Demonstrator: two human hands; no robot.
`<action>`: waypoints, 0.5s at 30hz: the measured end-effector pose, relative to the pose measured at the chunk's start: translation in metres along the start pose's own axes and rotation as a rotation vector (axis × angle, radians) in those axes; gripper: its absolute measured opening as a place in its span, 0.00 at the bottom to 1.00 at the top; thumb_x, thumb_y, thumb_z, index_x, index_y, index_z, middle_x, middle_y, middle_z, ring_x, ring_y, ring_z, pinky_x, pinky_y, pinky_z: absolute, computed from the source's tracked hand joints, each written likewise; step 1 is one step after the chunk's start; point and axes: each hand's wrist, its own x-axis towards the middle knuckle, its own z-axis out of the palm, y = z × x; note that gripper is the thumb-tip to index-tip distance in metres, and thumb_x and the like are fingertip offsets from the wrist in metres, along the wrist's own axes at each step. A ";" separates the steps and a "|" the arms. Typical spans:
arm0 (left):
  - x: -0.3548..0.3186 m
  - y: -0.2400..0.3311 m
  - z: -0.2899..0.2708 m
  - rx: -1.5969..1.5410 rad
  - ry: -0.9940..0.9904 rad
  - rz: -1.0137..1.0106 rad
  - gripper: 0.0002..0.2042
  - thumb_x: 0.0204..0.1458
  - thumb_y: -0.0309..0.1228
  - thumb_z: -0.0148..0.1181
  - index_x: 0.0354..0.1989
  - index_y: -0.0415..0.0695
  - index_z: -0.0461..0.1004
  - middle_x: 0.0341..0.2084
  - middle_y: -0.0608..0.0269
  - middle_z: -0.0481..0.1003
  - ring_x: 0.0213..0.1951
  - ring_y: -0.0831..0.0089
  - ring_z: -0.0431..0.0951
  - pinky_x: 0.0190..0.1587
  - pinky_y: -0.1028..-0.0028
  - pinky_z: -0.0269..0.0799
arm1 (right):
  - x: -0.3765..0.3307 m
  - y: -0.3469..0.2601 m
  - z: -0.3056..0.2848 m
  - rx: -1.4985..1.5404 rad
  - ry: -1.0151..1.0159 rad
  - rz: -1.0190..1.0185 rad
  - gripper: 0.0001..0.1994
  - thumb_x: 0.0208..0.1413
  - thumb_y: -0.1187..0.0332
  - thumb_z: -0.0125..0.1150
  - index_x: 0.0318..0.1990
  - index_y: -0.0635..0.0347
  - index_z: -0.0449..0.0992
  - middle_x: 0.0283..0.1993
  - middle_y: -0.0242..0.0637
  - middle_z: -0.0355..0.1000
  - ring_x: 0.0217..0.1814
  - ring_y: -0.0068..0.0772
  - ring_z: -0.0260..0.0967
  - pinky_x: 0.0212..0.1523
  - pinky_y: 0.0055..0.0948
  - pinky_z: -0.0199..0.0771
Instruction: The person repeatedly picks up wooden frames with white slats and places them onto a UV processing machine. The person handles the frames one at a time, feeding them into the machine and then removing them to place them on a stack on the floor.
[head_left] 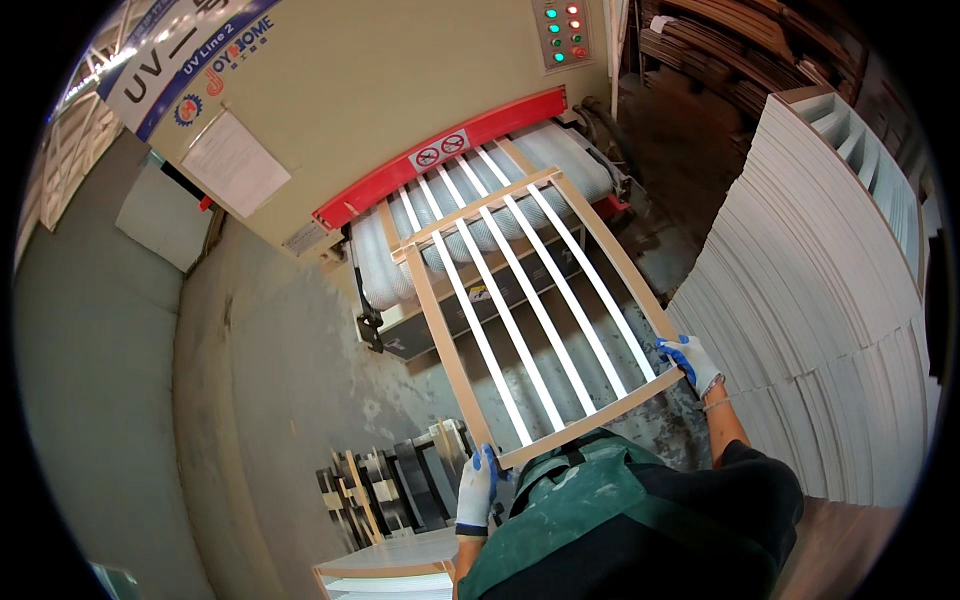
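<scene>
Head view, looking down: a person in a green apron (575, 510) stands facing a large beige machine (350, 95), both hands on a slatted frame (539, 312) with tan edges and white bars. The frame's far end rests on the machine's pale conveyor (578, 165), and its near end hangs over the floor, close to the apron. More slatwork lies beyond the far rail, reaching under a red guard bar (510, 117); whether that is the same piece or a second one set against it, I cannot tell.

Work seems partway along: the slatwork beyond the rail is at the machine's mouth, while the held section is mostly outside it. Which way it travels does not show.

The gloved left hand (478, 488) pinches the near-left corner, low and close to the body. The gloved right hand (692, 362) grips the near-right corner, farther forward, its bare forearm angled out beside a tall stack of white panels (800, 290).
</scene>
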 end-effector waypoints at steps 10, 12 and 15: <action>0.003 0.011 0.005 0.004 -0.004 0.016 0.27 0.67 0.52 0.43 0.36 0.36 0.74 0.26 0.56 0.77 0.26 0.70 0.77 0.30 0.71 0.72 | 0.012 -0.004 -0.005 -0.111 0.006 0.069 0.17 0.54 0.64 0.69 0.42 0.71 0.77 0.30 0.35 0.75 0.28 0.24 0.71 0.27 0.23 0.70; 0.005 0.022 0.008 0.079 0.029 0.007 0.25 0.68 0.48 0.43 0.32 0.36 0.73 0.22 0.57 0.76 0.26 0.68 0.76 0.32 0.69 0.70 | 0.022 -0.001 -0.005 -0.081 -0.004 0.030 0.16 0.54 0.65 0.69 0.42 0.71 0.77 0.29 0.35 0.74 0.27 0.24 0.70 0.27 0.24 0.69; 0.006 0.044 0.013 0.085 0.047 0.028 0.24 0.68 0.46 0.43 0.30 0.36 0.72 0.20 0.58 0.74 0.26 0.67 0.75 0.33 0.68 0.68 | 0.030 -0.012 0.000 -0.052 -0.034 0.012 0.16 0.54 0.64 0.69 0.41 0.71 0.77 0.28 0.34 0.74 0.27 0.25 0.70 0.27 0.25 0.69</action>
